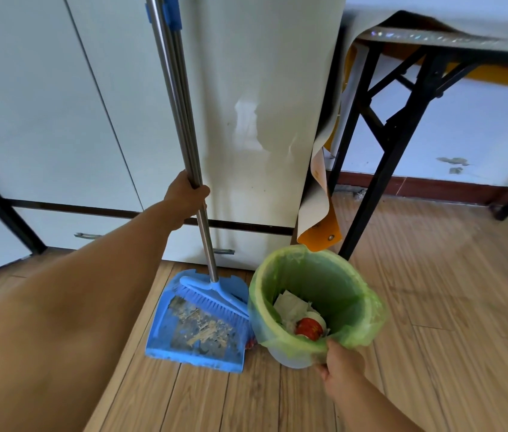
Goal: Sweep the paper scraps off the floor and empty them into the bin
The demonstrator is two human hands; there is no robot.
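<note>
Left forearm, nearest the camera, extends to the left hand (185,198), closed around the metal handles (181,120) of broom (215,302) and blue dustpan (195,328), held together upright. The dustpan rests on the wood floor (433,307), broom head inside it. Right hand (344,361) pinches the near rim of the green-lined bin (315,300), just beside the dustpan; paper scraps (293,307) lie inside the bin.
</note>
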